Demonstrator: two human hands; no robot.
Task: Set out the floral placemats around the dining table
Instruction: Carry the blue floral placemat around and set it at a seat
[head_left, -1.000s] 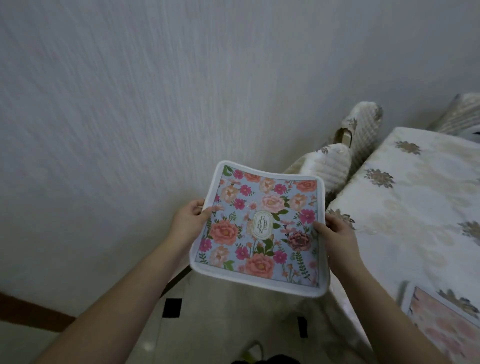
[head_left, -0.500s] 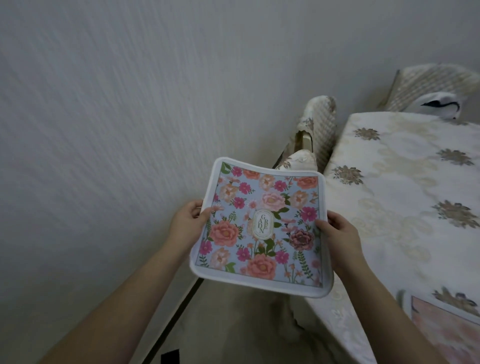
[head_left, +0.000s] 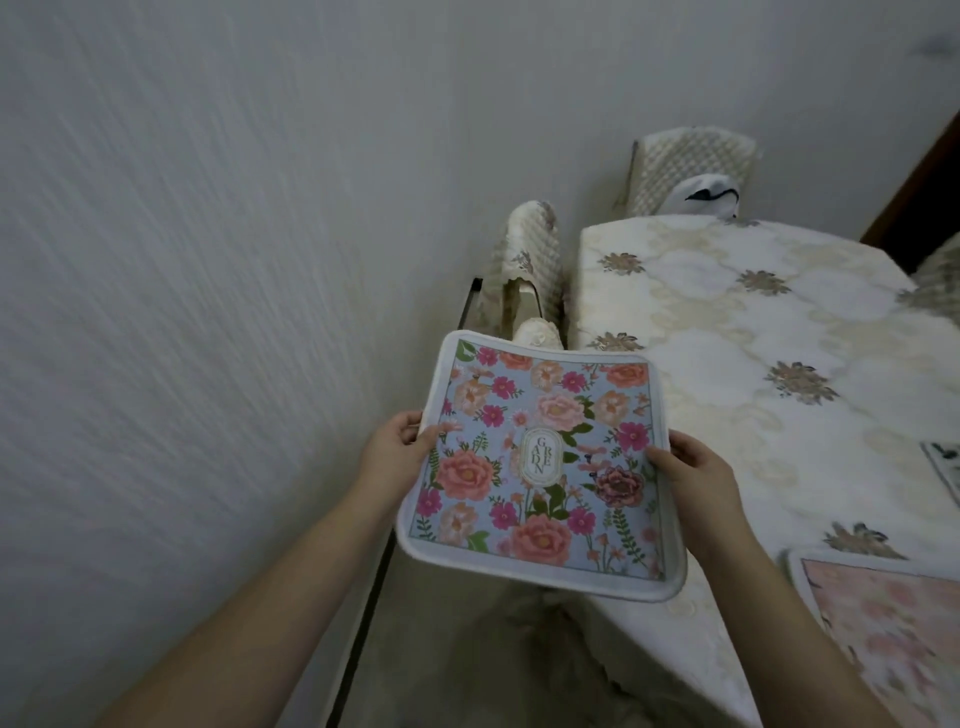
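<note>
Both hands grip 1 blue floral placemat with a white padded border (head_left: 540, 467) in the air: the left hand (head_left: 397, 447) pinches its left edge, the right hand (head_left: 691, 473) its right. The cream embroidered tablecloth on the dining table (head_left: 727, 353) lies to its right and ahead, nearer the right hand, so the mat probably travels rightward.

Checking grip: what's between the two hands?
Head view: only the blue floral placemat spans between left hand and right hand, each gripping a side edge.
</note>
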